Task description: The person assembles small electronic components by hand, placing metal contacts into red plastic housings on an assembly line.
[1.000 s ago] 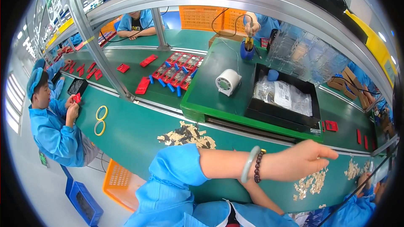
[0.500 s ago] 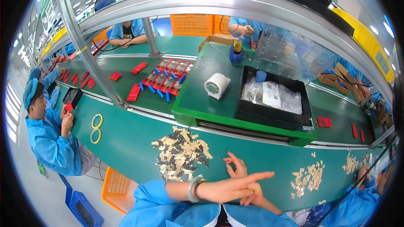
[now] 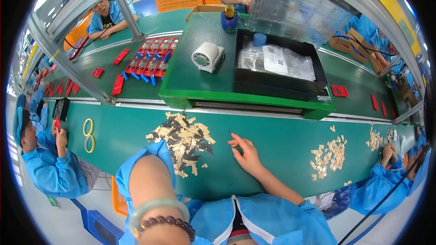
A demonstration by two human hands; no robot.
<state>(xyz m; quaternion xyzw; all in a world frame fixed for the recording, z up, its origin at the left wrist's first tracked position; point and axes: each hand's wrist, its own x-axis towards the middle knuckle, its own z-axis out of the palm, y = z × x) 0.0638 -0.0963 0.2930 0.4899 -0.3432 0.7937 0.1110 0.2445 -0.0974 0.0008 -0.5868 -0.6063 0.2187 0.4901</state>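
Observation:
My left forearm, with a pale green bangle [image 3: 156,208] and a dark bead bracelet [image 3: 170,222] at the wrist, is raised close in front of me. Its hand lies beyond the lower edge, out of sight. My right hand [image 3: 247,154] rests over the green table [image 3: 281,154], open, its fingers parted and pointing to the far left. A tiny dark speck shows by the index fingertip; I cannot make out what it is. To that hand's left lies a heap of small flat tan and black pieces [image 3: 181,138], partly behind my left sleeve.
Two tape rolls [image 3: 89,136] lie left. Tan pieces [image 3: 329,156] are spread right. Beyond stands a green raised platform [image 3: 200,86] with a white fan-like device [image 3: 208,56] and a black bin [image 3: 279,88] of bagged parts. Co-workers sit at both sides; a conveyor carries red trays [image 3: 152,59].
My left hand has swung from across my right arm down out of view, its forearm now lifted near. My right hand has shifted slightly left and away. The whole view has tilted down.

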